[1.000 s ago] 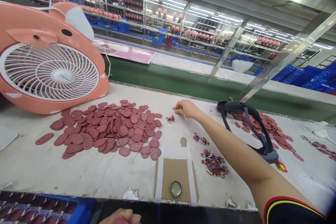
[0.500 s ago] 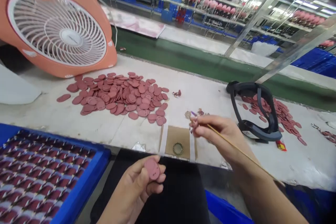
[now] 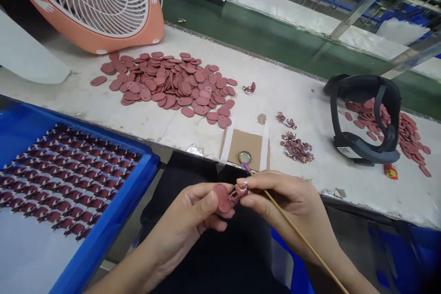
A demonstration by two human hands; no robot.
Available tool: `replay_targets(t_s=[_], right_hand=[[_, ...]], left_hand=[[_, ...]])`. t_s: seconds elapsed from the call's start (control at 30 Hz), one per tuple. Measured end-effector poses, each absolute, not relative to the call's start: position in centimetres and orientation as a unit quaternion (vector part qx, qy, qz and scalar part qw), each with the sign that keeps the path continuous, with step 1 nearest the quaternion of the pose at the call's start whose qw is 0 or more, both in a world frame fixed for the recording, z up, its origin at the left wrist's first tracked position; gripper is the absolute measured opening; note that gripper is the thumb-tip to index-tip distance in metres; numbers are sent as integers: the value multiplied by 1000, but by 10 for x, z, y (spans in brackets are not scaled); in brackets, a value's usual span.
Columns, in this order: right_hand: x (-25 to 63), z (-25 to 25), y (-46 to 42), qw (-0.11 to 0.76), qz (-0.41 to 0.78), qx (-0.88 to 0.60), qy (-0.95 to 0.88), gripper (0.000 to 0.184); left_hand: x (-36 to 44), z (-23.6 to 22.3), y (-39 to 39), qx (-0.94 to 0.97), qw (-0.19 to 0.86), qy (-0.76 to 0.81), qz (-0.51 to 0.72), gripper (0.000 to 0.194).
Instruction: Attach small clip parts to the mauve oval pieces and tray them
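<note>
My left hand (image 3: pixel 196 213) pinches a flat maroon oval disc (image 3: pixel 222 198) between thumb and fingers. My right hand (image 3: pixel 285 202) is closed on a small maroon figure piece with white bits (image 3: pixel 239 191), held right at the disc's edge; whether the two touch is hard to tell. A thin wooden stick with a purple tip (image 3: pixel 292 225) also lies in my right hand, its tip pointing up toward a bottle cap (image 3: pixel 245 158). That cap rests on a cardboard square (image 3: pixel 253 143) at the bench's edge.
A large pile of maroon discs (image 3: pixel 172 80) lies before an orange fan (image 3: pixel 151 9). Small figure pieces (image 3: pixel 296 147) are heaped right of the cardboard. A black headset-like frame (image 3: pixel 365 147) stands by more discs (image 3: pixel 409 138). At left, a blue tray (image 3: pixel 151 158) holds rows of assembled pieces.
My right hand has come down and left, bringing the small figure piece to the disc in my left hand. The view has tilted downward, showing more of the tray and bench.
</note>
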State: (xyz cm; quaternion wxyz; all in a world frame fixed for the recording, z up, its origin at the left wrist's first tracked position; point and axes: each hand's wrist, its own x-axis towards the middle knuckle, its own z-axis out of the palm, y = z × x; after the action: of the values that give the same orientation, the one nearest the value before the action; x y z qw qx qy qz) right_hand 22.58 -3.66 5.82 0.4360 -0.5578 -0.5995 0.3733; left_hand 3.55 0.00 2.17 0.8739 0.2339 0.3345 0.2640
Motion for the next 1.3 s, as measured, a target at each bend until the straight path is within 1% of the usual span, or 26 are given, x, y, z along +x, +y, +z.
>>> replay_targets(t_s=[0.13, 0.3, 0.53, 0.73, 0.93, 1.07, 1.3], right_hand=[[224, 62, -38, 418, 358, -547, -631, 16], [222, 66, -38, 406, 341, -539, -655, 17], [225, 67, -35, 373, 362, -527, -673, 20], [224, 69, -33, 375, 372, -521, -671, 23], [224, 66, -32, 365, 364, -534, -670, 17], [224, 66, -31, 351, 358, -542, -674, 10], [221, 65, -31, 356, 344, -550, -673, 13]], left_hand=[[33, 21, -2, 231, 878, 340, 247, 29], [33, 22, -3, 214, 883, 344, 235, 29], [35, 23, -2, 201, 884, 357, 225, 30], [35, 17, -3, 187, 889, 352, 227, 30], [36, 14, -3, 161, 889, 363, 229, 23], [37, 15, -3, 141, 891, 365, 231, 23], [38, 17, -3, 125, 891, 362, 243, 24]])
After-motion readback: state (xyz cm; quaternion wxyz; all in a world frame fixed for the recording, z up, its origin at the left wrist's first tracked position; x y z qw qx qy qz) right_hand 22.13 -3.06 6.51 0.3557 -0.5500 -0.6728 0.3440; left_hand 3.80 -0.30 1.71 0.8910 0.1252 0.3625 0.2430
